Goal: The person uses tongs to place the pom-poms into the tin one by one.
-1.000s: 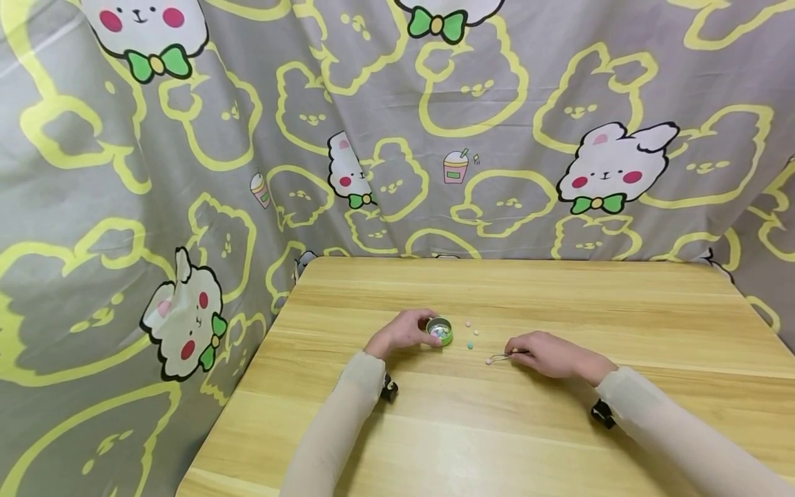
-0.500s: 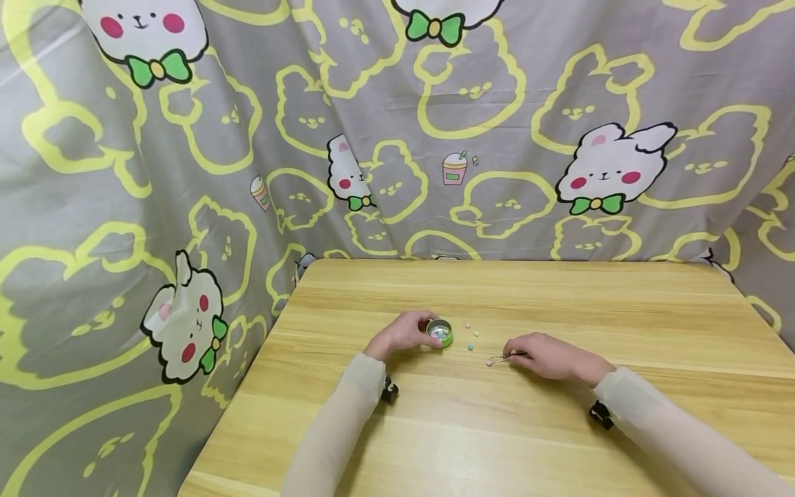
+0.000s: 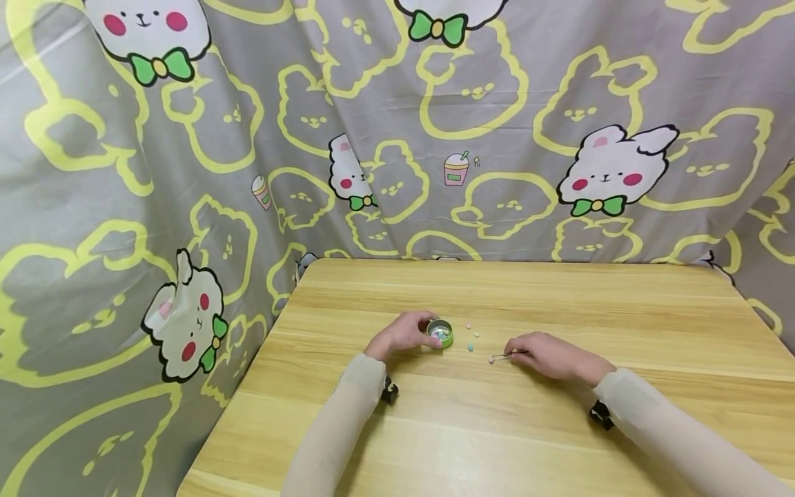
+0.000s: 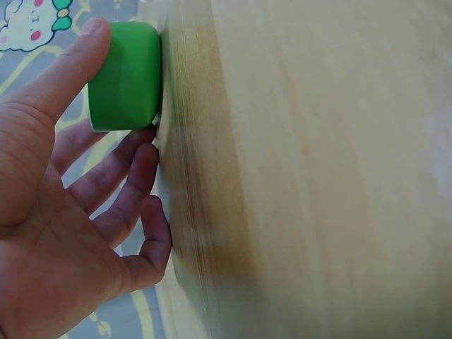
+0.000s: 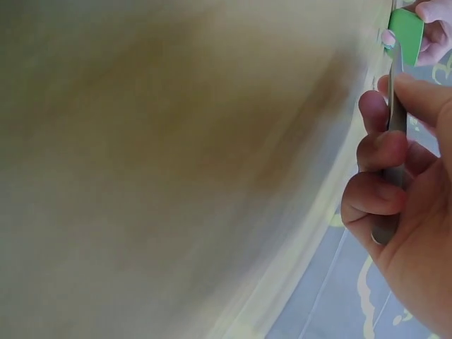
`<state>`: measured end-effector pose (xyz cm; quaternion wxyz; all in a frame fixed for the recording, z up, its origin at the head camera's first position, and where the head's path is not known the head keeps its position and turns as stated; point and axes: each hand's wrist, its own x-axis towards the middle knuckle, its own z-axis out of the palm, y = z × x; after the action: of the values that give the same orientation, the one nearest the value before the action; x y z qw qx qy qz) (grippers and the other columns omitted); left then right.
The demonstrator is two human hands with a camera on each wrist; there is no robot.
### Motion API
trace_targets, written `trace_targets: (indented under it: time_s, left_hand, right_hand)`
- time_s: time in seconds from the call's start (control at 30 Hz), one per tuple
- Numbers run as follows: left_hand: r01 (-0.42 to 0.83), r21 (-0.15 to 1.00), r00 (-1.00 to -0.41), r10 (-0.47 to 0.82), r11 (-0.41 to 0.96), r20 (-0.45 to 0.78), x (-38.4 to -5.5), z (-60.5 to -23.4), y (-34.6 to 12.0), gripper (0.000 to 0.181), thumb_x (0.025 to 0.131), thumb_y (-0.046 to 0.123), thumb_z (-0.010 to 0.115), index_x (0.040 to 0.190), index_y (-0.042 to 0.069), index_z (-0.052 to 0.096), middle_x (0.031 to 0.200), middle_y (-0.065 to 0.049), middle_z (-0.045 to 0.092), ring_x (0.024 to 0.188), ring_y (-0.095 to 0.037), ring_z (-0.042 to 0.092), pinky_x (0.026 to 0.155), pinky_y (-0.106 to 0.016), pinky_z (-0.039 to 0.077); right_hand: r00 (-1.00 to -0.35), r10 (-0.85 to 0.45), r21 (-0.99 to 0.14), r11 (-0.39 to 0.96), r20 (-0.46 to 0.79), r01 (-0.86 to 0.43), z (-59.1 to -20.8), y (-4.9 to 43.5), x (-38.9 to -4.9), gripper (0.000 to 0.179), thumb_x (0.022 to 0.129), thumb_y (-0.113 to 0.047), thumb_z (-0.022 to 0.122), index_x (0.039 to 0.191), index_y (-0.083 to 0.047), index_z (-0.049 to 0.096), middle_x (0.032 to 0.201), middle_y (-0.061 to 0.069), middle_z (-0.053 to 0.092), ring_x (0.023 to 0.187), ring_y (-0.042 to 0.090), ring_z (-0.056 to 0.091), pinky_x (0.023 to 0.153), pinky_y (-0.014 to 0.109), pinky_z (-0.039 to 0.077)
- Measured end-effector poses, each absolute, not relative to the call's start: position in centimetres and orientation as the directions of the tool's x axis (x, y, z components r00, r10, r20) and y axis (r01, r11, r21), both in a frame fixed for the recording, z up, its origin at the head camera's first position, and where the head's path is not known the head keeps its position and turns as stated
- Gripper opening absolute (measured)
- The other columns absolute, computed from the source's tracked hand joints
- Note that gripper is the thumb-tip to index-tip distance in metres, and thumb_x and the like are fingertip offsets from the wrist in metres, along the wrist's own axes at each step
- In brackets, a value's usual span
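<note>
In the head view my left hand (image 3: 406, 330) holds a small round green tin (image 3: 444, 341) upright on the table, thumb on the near side. Small pale and bluish pieces lie inside it. The left wrist view shows the thumb against the tin's green wall (image 4: 126, 78). My right hand (image 3: 546, 353) pinches metal tweezers (image 3: 502, 357), whose tips meet a small pink bead (image 3: 491, 359). In the right wrist view, the fingers wrap the tweezers (image 5: 397, 106), and a pinkish bead (image 5: 388, 37) shows at the tips, overlapping the tin in this view.
Between the hands lie a teal bead (image 3: 470, 348), a pale yellow bead (image 3: 477, 335) and another pink bead (image 3: 468, 326). The wooden table (image 3: 472, 442) reaches back to a grey patterned curtain (image 3: 397, 103), which also hangs along the left side.
The tweezer tips and the pink bead at them have shifted slightly right and away from me. The left hand, the tin and the other beads stay in place.
</note>
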<state>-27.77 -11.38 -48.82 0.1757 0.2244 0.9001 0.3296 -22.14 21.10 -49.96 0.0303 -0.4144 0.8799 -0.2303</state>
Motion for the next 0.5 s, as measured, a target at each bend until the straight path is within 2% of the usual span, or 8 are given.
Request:
trace_targets:
  time_s: [0.23,0.5]
  left_hand:
    - [0.288,0.673,-0.837,0.521,0.682,-0.169,-27.7,-48.7,-11.4,0.052,0.077,0.032,0.080,0.122,0.016,0.060,0.099,0.007,0.060,0.091,-0.010,0.054,0.081,-0.027,0.044]
    - [0.288,0.675,-0.837,0.521,0.679,-0.167,-27.6,-48.7,-11.4,0.052,0.076,0.032,0.080,0.122,0.017,0.060,0.097,0.007,0.060,0.090,-0.010,0.054,0.080,-0.026,0.044]
  right_hand:
    - [-0.677,-0.722,-0.426,0.573,0.142,-0.700,-49.8,21.3,-22.6,0.013,0.095,-0.010,0.056,0.102,-0.015,0.066,0.096,-0.007,0.065,0.087,0.009,0.060,0.075,0.036,0.049]
    - [-0.727,-0.680,-0.481,0.608,0.096,-0.632,-49.6,21.4,-23.7,0.014,0.097,-0.013,0.054,0.105,-0.017,0.065,0.098,-0.006,0.065,0.088,0.010,0.058,0.074,0.037,0.048]
